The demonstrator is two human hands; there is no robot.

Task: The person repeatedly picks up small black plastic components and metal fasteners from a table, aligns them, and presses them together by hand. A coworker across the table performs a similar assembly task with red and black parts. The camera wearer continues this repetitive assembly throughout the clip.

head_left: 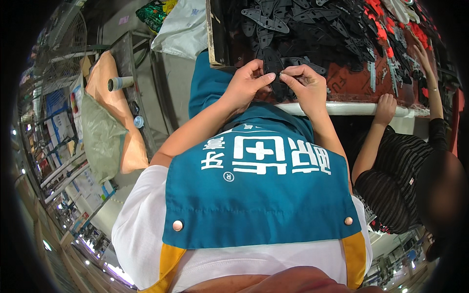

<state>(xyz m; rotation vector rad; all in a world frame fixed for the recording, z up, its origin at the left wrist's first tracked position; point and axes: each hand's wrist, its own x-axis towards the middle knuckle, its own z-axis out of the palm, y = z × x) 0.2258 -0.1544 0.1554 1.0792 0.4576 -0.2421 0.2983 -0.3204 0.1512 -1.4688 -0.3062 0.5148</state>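
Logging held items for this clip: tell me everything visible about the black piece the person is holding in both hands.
The black flat piece is a thin, elongated, leaf-like shape that looks like moulded plastic, matte and dark. It stands roughly upright at the near edge of the worktable, above the teal apron. The left hand pinches its left side and the right hand its right, fingertips meeting near its top. Its lower end hangs past the table edge. Similar black pieces lie heaped behind it; finer detail is hidden by the fingers.

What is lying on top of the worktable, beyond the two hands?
On the worktable lies a heap of flat black pieces and some red pieces. What lies beneath the heap is covered.
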